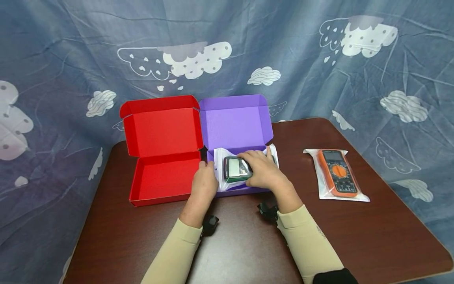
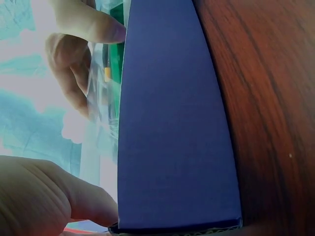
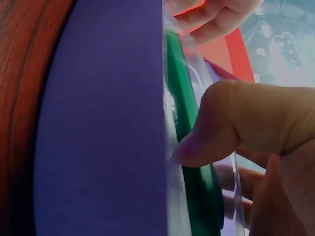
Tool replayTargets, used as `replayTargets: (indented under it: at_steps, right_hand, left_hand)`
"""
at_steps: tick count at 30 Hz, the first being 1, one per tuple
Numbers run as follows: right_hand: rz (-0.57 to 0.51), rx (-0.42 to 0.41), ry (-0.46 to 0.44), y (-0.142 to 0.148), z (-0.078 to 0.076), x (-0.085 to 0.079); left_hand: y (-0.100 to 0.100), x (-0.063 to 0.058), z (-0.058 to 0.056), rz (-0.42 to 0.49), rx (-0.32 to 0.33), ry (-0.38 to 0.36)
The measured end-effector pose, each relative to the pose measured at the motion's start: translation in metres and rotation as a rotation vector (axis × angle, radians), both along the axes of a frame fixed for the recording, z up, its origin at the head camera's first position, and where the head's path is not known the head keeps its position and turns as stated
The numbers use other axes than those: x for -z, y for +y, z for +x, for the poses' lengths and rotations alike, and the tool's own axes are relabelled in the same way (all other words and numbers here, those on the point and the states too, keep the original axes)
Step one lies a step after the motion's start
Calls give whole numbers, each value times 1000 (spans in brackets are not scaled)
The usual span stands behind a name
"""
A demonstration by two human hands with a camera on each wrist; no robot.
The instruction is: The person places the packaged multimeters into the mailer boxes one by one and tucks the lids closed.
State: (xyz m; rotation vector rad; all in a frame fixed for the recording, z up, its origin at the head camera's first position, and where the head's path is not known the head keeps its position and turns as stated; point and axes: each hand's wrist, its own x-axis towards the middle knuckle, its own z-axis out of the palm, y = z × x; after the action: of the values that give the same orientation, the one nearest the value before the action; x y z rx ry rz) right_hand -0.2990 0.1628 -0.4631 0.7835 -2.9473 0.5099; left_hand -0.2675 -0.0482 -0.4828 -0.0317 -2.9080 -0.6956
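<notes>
A green multimeter (image 1: 237,169) with a pale screen, sealed in a clear and white plastic bag (image 1: 220,156), lies in the open purple box (image 1: 234,123). My right hand (image 1: 261,169) grips the bagged meter from above; in the right wrist view its thumb (image 3: 197,150) presses the green near side, and fingers show beyond. My left hand (image 1: 205,179) holds the box's left side by the bag's edge. Seen from the left wrist, the left thumb (image 2: 91,201) touches the front corner of the purple box (image 2: 172,123). The left fingertips are partly hidden.
An open red box (image 1: 166,177) stands directly left of the purple one, its lid raised. At the right of the brown table (image 1: 291,236) lies an orange multimeter (image 1: 338,172) in a plastic bag. A blue cloud-print cloth (image 1: 294,47) hangs behind and around the table.
</notes>
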Motion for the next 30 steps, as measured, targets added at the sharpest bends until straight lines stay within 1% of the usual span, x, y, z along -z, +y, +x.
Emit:
replayTargets:
  at_steps: [3, 5, 10, 16, 27, 30]
  right_hand:
    - [-8, -11, -8, 0, -3, 5]
    - [-10, -15, -12, 0, -5, 9]
    - [-15, -24, -16, -1, -10, 16]
    - [-8, -41, -21, -4, -15, 19]
    - [0, -46, -19, -4, -17, 24]
    - [-8, -47, -23, -4, -18, 26]
  left_hand:
    - [1, 0, 0, -1, -6, -18]
    - [1, 1, 0, -1, -6, -17]
    - [2, 1, 1, -1, 5, 15]
    - [1, 2, 1, 6, 8, 44]
    - [1, 3, 1, -5, 17, 69]
    - [2, 3, 2, -6, 13, 66]
